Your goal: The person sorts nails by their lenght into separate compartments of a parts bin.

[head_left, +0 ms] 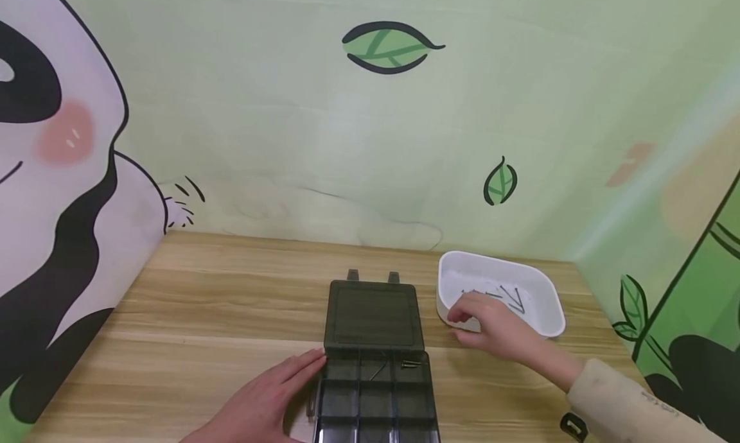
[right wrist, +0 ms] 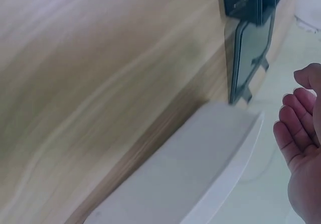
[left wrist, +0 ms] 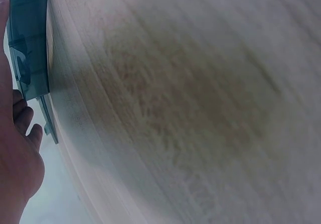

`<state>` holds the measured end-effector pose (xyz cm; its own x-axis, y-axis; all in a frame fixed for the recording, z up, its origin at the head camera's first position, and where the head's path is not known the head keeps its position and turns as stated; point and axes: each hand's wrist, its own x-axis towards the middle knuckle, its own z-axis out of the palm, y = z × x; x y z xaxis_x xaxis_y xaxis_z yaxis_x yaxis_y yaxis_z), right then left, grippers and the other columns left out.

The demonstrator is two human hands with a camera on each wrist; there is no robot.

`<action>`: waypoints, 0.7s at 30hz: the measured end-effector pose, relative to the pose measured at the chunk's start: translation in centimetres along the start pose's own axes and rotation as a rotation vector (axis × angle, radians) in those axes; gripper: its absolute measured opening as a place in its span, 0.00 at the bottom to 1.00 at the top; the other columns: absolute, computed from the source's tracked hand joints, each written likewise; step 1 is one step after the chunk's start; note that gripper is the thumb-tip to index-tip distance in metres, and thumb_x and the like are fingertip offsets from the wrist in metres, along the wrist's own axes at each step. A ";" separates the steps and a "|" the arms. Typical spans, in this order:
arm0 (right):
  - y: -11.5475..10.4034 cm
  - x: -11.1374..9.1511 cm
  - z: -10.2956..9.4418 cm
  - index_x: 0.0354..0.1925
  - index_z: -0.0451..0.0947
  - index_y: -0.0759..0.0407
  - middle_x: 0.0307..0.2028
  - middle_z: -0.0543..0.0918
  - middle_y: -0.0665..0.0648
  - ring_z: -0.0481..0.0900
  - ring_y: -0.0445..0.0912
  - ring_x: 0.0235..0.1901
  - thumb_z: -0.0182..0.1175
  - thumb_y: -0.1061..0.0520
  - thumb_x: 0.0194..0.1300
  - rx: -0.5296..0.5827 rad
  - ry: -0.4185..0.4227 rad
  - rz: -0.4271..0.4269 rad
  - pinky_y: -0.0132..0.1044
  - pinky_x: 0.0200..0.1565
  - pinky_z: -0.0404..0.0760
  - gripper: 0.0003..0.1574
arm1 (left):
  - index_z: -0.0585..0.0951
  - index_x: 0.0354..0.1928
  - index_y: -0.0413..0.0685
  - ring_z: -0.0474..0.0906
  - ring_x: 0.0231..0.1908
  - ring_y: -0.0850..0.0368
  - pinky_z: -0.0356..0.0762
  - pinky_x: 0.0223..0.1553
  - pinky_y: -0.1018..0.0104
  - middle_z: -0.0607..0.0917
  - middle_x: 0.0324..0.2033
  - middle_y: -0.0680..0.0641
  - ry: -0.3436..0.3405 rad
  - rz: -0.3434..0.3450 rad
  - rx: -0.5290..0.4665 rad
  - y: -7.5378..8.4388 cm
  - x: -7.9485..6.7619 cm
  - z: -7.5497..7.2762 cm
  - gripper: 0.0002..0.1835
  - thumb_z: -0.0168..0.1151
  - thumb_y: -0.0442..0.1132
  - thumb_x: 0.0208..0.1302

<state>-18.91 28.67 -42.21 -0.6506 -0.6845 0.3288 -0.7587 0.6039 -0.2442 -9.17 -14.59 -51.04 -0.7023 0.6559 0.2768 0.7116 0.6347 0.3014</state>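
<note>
One black box (head_left: pixel 376 401), holding apparently three screws (head_left: pixel 411 364), touches the left hand (head_left: pixel 263 391), its fingers extended; the right hand (head_left: pixel 491 327), relaxed and empty, hovers at one white tray (head_left: pixel 520 271) of several screws.

Wood-grain table (head_left: pixel 231 289) stood against a pale green printed wall (head_left: pixel 260 109).
Panda print (head_left: pixel 58 202) covered the left, leaf print (head_left: pixel 393 48) sat upper centre, pale diagonal streak (head_left: pixel 659 162) crossed the right.

green backdrop (head_left: pixel 254 96) | panda print (head_left: pixel 81 192) at left | large leaf (head_left: pixel 386 47) | smaller leaf (head_left: pixel 501 182) | wooden tabletop (head_left: pixel 231 289)
</note>
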 end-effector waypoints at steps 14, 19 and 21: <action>4.1 -0.8 -2.2 0.46 0.87 0.60 0.41 0.89 0.53 0.87 0.49 0.42 0.78 0.63 0.61 0.014 0.000 0.194 0.50 0.46 0.89 0.15 | 0.69 0.79 0.41 0.76 0.69 0.48 0.84 0.61 0.51 0.72 0.77 0.43 0.003 0.009 0.003 0.0 0.0 -0.2 0.67 0.62 0.87 0.51; 5.7 -1.0 -2.7 0.45 0.87 0.63 0.40 0.89 0.54 0.87 0.53 0.40 0.78 0.64 0.59 -0.002 0.019 0.191 0.49 0.45 0.89 0.15 | 0.69 0.79 0.41 0.75 0.69 0.49 0.83 0.62 0.52 0.71 0.77 0.44 0.003 0.008 0.001 0.0 0.0 -0.2 0.68 0.63 0.87 0.49; 6.2 -1.0 -2.9 0.45 0.87 0.63 0.40 0.89 0.54 0.87 0.53 0.40 0.78 0.64 0.59 -0.010 0.007 0.212 0.49 0.45 0.89 0.16 | 0.68 0.80 0.41 0.75 0.70 0.50 0.83 0.63 0.52 0.71 0.78 0.44 0.001 0.000 -0.006 0.0 0.0 -0.2 0.69 0.63 0.88 0.48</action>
<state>-22.89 34.31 -41.38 -0.7955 -0.5387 0.2775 -0.6044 0.7381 -0.2997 -9.17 -14.61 -50.88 -0.7023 0.6553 0.2781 0.7114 0.6321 0.3071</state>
